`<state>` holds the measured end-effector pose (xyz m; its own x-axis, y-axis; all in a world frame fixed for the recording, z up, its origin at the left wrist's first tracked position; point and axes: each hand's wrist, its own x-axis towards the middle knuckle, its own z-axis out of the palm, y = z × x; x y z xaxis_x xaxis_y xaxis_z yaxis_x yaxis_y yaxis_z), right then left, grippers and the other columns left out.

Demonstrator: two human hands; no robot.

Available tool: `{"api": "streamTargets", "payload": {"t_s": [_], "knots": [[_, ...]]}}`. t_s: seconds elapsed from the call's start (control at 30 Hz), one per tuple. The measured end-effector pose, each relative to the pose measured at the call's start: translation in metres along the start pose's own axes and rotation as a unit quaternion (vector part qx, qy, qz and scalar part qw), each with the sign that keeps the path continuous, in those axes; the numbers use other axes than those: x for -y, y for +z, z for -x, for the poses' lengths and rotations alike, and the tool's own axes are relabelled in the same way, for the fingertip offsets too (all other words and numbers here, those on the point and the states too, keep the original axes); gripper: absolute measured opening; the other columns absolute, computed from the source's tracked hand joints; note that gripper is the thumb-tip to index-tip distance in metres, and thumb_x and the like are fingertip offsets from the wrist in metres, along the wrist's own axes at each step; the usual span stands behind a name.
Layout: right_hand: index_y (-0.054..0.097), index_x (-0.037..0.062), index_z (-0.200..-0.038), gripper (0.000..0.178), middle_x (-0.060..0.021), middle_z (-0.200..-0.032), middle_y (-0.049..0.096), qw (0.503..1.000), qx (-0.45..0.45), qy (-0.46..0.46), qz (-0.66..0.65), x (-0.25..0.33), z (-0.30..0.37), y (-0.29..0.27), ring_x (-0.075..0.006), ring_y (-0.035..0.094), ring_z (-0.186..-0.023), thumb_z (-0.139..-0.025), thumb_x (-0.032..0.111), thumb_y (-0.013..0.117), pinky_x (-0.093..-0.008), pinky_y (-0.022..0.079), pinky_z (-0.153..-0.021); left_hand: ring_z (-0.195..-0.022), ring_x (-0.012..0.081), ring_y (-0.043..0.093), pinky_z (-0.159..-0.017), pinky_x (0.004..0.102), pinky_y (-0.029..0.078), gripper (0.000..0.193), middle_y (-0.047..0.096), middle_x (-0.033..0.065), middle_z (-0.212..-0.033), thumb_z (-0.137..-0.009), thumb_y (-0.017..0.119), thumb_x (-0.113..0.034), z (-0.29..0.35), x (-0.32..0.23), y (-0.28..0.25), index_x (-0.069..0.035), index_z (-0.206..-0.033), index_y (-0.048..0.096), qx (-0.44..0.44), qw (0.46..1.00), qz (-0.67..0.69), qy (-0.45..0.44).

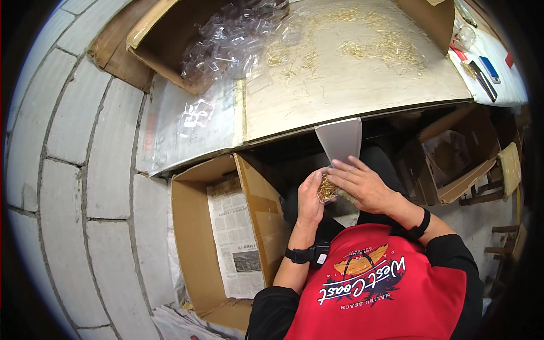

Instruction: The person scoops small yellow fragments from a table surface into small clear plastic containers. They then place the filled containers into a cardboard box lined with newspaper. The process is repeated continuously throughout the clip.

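we've got the small clear plastic box in our l. hand, in front of our body, just below the table edge. l. grip: thumb & fingers pinching the box by its sides. it's filled w/ thin gold pins, a dense tangle up to the rim. our r. hand is flat, fingers stretched out & a bit spread, palm down next to & partly over the box; can't tell if fingertips touch the pins.

right above our hands a white chute slopes down from the table edge, its low end near the r. fingers. on the table: loose gold pins strewn over the mid & r. part, thickest toward the back. back l., a heap of clear plastic cases spills out of a tipped cardboard carton; a few clear pcs lie apart, nearer the front l. far r., on a white surface, we see a blue block w/ a slim black tool beside it, plus a glass jar further back.

below, l. of us, an open cardboard box w/ newspaper inside; r., under the table, another open carton near a wooden stool.
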<state>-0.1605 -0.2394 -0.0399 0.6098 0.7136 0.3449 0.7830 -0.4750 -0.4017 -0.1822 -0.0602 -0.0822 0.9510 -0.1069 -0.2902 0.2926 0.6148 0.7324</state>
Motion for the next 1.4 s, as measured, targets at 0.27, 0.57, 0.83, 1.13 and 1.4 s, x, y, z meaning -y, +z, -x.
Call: {"api": "streamTargets", "payload": {"t_s": [0.27, 0.57, 0.83, 1.13, 1.4], "knots": [[0.052, 0.0, -0.12, 0.042, -0.0201, -0.126, 0.052, 0.973, -0.116, 0.046, -0.194, 0.0, -0.003, 0.001, -0.0347, 0.05, -0.118, -0.079, 0.005, 0.062, -0.0418, 0.042, -0.098, -0.071, 0.0126, 0.065, -0.049, 0.0233, 0.055, 0.028, 0.065, 0.0078, -0.095, -0.092, 0.058, -0.023, -0.003, 0.0, 0.005, -0.001, -0.108, 0.059, -0.054, 0.998, -0.039, 0.005], [0.055, 0.0033, -0.119, 0.039, -0.0155, -0.13, 0.05, 0.992, -0.076, 0.053, -0.08, -0.005, 0.002, 0.002, -0.0315, 0.043, -0.126, -0.083, 0.012, 0.062, -0.0456, 0.036, -0.103, -0.069, 0.0134, 0.066, -0.046, 0.0237, 0.054, 0.025, 0.065, 0.0071, -0.091, -0.092, 0.056, -0.019, -0.004, 0.0, 0.006, -0.002, -0.11, 0.058, -0.074, 0.997, -0.027, -0.004], [0.056, 0.002, -0.116, 0.033, -0.016, -0.126, 0.054, 0.989, -0.075, 0.062, -0.114, -0.011, -0.01, 0.0, -0.0335, 0.051, -0.118, -0.085, 0.009, 0.06, -0.0429, 0.042, -0.098, -0.073, 0.0141, 0.066, -0.049, 0.024, 0.055, 0.027, 0.065, 0.0075, -0.089, -0.093, 0.053, -0.018, -0.002, -0.001, -0.004, -0.001, -0.114, 0.057, -0.08, 0.993, -0.087, -0.009], [0.044, 0.0025, -0.13, 0.048, -0.0221, -0.14, 0.036, 0.975, -0.047, 0.195, 0.092, -0.095, -0.166, -0.023, -0.0389, 0.035, -0.13, -0.09, 0.029, 0.052, -0.0417, 0.034, -0.105, -0.082, 0.0182, 0.067, -0.058, 0.0298, 0.058, 0.034, 0.066, 0.0101, -0.1, -0.095, 0.041, -0.023, 0.005, 0.024, -0.1, 0.0, -0.112, 0.059, -0.037, 0.988, -0.087, -0.124], [0.052, -0.005, -0.117, 0.041, -0.0221, -0.126, 0.051, 0.977, 0.037, 0.151, 0.144, -0.125, -0.14, -0.012, -0.036, 0.048, -0.12, -0.081, 0.015, 0.057, -0.0371, 0.044, -0.096, -0.087, 0.0171, 0.063, -0.078, 0.0301, 0.051, 0.04, 0.065, 0.0108, -0.099, -0.1, 0.038, -0.029, -0.039, 0.071, -0.078, 0.004, -0.111, 0.058, 0.0, 0.982, -0.088, -0.169]]}}
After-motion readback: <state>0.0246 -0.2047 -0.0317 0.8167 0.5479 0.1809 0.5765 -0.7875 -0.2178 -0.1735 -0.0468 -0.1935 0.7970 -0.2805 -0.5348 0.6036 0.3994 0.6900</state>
